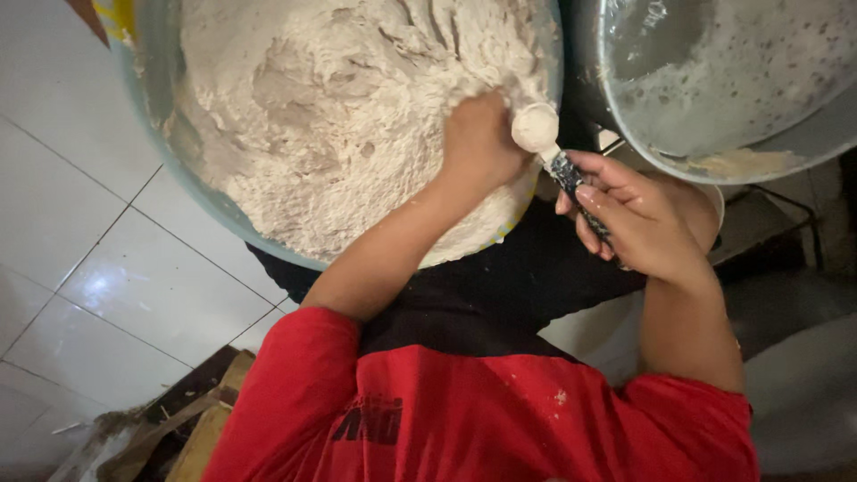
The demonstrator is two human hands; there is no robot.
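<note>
The dough [339, 116], a large pale floury mass, is contained in a wide basin [156, 98] over the tiled floor [80, 232]. The left hand [478, 143] is pressed into its near edge, fingers hidden. A dough-filled scoop [538, 127] is gripped by its handle in the closed right hand [638, 223].

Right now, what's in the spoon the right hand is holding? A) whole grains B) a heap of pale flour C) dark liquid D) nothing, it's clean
B: the right hand grips the dark handle of a spoon whose bowl is heaped with pale flour, held at the rim of the big bowl of the same flour, beside the left hand.
</note>
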